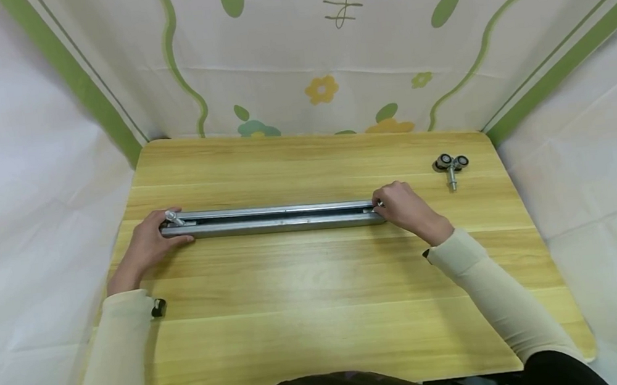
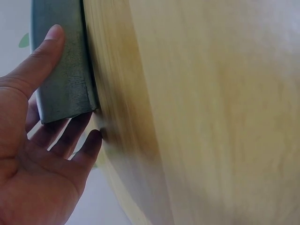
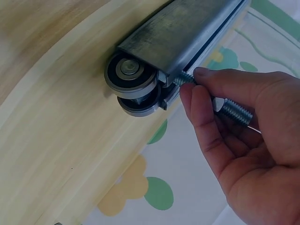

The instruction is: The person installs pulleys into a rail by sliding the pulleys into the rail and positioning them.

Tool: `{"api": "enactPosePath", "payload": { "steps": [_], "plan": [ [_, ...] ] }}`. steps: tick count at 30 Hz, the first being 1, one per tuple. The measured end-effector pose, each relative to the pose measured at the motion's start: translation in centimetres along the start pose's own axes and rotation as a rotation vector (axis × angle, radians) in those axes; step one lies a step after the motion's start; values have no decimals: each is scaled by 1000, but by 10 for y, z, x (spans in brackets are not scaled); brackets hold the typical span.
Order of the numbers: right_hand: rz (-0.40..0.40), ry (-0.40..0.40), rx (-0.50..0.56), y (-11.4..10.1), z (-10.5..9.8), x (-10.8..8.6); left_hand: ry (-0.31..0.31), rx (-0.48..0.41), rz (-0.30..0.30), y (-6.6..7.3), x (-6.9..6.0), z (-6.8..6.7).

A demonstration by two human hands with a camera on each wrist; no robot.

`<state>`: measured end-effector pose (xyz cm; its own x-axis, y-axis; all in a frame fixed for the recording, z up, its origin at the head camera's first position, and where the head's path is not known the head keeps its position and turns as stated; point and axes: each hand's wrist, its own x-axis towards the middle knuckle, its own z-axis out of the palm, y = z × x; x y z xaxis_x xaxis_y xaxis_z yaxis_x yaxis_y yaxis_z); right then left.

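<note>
A grey metal channel rail (image 1: 289,223) lies lengthwise on the table with its slot facing up. At its left end my left hand (image 1: 148,240) holds the rail, thumb along the near side wall (image 2: 65,79) and fingers around the end and far side. A threaded bolt (image 1: 174,218) stands tilted out of the slot there. At the right end my right hand (image 1: 406,208) pinches the threaded bolt (image 3: 236,112) of a roller trolley between thumb and fingers. Black-and-silver wheels (image 3: 131,77) of this trolley stick out past the rail's end; its inner part is hidden in the channel.
Another roller trolley (image 1: 451,165) lies at the table's back right, its bolt toward the front. The wooden table (image 1: 309,316) has white fabric (image 1: 593,190) at both sides and a flower-printed cloth (image 1: 272,47) behind it.
</note>
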<state>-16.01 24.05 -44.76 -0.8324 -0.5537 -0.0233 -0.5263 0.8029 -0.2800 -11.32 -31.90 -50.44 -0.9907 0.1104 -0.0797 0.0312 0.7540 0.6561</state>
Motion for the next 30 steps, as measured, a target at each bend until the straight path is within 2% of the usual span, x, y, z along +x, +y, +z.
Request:
{"api": "enactPosePath", "payload": {
  "steps": [8, 16, 30],
  "plan": [
    [-18, 8, -5, -10, 3, 6, -4, 3, 0, -2, 1, 0],
    [-5, -17, -9, -23, 5, 16, -1, 9, -1, -3, 2, 1],
    [-13, -15, -2, -31, 9, 23, 9, 9, 5, -5, 2, 1]
  ]
}}
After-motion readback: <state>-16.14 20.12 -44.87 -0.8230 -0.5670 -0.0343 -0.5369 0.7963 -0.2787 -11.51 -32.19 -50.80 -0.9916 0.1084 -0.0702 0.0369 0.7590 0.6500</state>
